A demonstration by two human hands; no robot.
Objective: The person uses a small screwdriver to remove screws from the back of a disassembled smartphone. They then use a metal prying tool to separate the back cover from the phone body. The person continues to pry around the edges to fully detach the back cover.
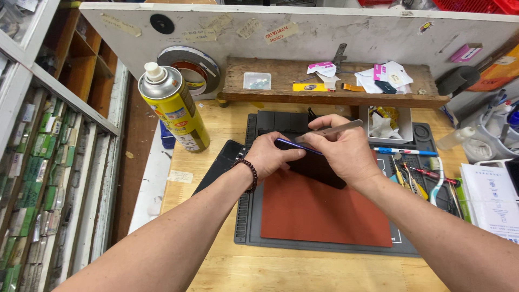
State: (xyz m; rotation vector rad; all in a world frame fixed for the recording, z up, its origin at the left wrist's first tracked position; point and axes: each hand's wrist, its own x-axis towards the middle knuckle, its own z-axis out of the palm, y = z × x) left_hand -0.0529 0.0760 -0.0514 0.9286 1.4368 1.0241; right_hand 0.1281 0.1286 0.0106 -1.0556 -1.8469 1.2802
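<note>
A dark slim phone (316, 165) with a blue-violet edge is tilted up on its side over a red-brown mat (324, 213). My left hand (267, 157), with a bead bracelet at the wrist, grips the phone's left end. My right hand (343, 154) holds metal tweezers (330, 130) and rests on the phone's upper edge, the tips pointing left toward the edge near my left fingers. The red-brown mat lies on a dark grey work mat (248, 216).
A yellow spray can (173, 108) stands at the left. A wooden shelf (330, 97) with small parts and papers runs along the back. A white box (386, 121), a blue-and-white pen (405, 151) and several hand tools (421, 178) lie at the right, with papers (492, 200) beside them.
</note>
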